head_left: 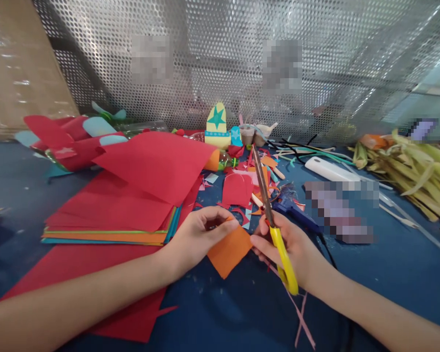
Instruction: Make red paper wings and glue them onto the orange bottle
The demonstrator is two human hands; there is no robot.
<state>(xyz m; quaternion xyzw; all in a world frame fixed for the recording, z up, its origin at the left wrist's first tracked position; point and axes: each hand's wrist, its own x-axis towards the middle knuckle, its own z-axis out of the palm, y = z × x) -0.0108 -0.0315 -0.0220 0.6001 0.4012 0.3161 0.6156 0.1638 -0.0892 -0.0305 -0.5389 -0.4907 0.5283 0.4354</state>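
Observation:
A small orange paper square (229, 252) is pinched at its upper edge by my left hand (209, 227). My right hand (284, 244) is closed around yellow-handled scissors (284, 259), whose blades point up and away and look closed. The thumb of that hand meets the right corner of the orange square. Beyond the hands lie red paper pieces (237, 189) among colored scraps. To the left is a stack of red sheets (113, 205) with orange, green and blue paper underneath. Thin pink strips (300, 318) lie below my right hand.
A blue glue gun (297, 209) lies right of the scissors, near a white elongated object (332, 170). Dried husks (399, 176) are piled at the right. Paper-decorated bottles (73, 142) lie at the back left, before a perforated silvery screen (220, 58). Cardboard (25, 73) stands at the left.

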